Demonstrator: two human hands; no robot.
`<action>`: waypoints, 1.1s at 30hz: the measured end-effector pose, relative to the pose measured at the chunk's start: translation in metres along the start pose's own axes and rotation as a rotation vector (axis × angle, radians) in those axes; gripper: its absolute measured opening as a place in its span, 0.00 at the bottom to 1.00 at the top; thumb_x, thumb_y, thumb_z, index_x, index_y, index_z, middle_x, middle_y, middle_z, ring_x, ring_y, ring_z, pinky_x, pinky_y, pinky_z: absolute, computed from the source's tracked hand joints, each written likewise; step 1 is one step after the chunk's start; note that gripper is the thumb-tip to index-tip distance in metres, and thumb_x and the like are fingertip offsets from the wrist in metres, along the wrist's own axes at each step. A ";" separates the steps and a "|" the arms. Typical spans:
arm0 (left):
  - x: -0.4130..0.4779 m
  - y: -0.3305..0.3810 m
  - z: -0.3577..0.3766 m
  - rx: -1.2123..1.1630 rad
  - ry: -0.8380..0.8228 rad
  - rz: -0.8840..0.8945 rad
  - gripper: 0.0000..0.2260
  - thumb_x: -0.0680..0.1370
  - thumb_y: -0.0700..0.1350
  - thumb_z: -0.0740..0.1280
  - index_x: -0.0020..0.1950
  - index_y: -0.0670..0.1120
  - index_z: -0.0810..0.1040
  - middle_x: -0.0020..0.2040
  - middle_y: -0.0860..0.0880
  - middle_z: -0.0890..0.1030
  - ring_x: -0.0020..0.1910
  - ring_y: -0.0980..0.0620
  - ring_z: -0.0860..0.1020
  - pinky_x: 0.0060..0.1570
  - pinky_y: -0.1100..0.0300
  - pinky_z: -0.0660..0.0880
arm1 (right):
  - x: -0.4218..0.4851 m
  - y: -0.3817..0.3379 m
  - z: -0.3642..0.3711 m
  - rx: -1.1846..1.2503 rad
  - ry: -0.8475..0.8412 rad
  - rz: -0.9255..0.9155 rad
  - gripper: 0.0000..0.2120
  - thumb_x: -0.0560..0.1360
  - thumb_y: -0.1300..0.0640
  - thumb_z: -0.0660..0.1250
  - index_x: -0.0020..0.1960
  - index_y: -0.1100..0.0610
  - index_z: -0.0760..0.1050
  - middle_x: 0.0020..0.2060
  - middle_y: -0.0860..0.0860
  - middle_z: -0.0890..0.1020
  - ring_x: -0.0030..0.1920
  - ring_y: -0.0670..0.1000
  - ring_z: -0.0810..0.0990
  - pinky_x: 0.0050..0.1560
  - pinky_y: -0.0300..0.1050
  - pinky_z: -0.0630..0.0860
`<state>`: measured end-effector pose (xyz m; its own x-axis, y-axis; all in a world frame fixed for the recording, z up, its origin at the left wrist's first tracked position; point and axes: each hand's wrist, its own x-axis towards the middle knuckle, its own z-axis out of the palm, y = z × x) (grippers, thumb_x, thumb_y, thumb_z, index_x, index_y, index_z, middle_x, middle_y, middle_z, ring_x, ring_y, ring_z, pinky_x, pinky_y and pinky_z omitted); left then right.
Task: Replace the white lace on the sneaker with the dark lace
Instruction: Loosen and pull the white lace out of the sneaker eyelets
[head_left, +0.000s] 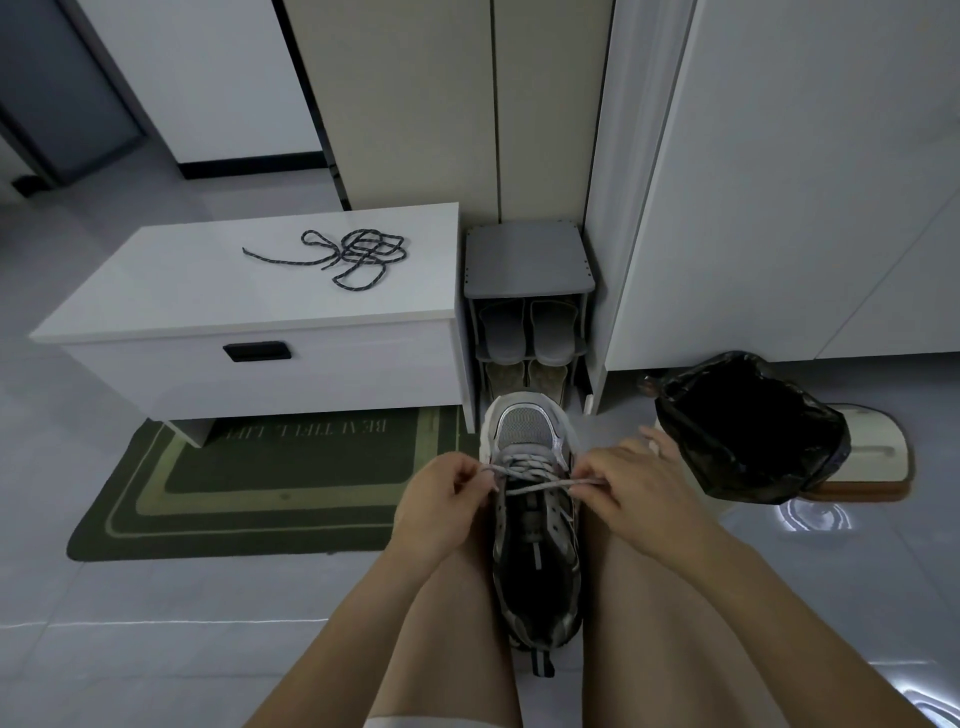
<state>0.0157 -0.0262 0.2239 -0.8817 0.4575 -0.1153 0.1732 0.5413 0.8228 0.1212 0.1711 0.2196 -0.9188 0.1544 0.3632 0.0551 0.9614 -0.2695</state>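
A grey and black sneaker (535, 561) stands between my knees on the floor, toe pointing away from me. A white lace (530, 475) crosses its front eyelets. My left hand (441, 499) pinches the lace on the sneaker's left side. My right hand (628, 483) pinches the lace on the right side, with the outer fingers spread. The dark lace (358, 255) lies in a loose tangle on top of the white bench (208, 306), far from both hands.
A green doormat (260, 493) lies under the bench's front. A grey shoe rack (530, 312) with slippers stands beyond the sneaker's toe. A bin with a black bag (748, 431) sits to the right, by a white scale-like object (872, 457).
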 end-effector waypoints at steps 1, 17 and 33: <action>-0.001 0.004 0.000 -0.047 0.037 -0.009 0.08 0.78 0.43 0.65 0.38 0.49 0.76 0.34 0.53 0.80 0.35 0.59 0.78 0.41 0.61 0.75 | 0.000 0.005 -0.002 -0.015 0.020 0.018 0.13 0.69 0.39 0.57 0.37 0.46 0.73 0.29 0.40 0.77 0.38 0.46 0.78 0.60 0.46 0.55; -0.005 0.008 -0.019 -0.227 -0.075 -0.067 0.12 0.72 0.37 0.73 0.43 0.53 0.77 0.36 0.55 0.80 0.34 0.62 0.77 0.36 0.68 0.72 | -0.005 0.025 -0.002 -0.011 0.041 0.086 0.26 0.71 0.30 0.50 0.35 0.47 0.77 0.27 0.39 0.74 0.35 0.44 0.76 0.60 0.43 0.56; 0.018 0.034 -0.090 -0.052 0.469 -0.047 0.04 0.79 0.44 0.63 0.49 0.46 0.75 0.38 0.48 0.79 0.34 0.54 0.74 0.33 0.65 0.69 | -0.014 0.018 0.003 0.067 0.032 0.060 0.13 0.72 0.39 0.56 0.39 0.43 0.76 0.36 0.36 0.79 0.40 0.44 0.78 0.59 0.41 0.55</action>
<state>-0.0339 -0.0633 0.3002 -0.9931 0.0586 0.1013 0.1170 0.5121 0.8509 0.1342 0.1850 0.2067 -0.9017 0.2197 0.3723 0.0824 0.9329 -0.3507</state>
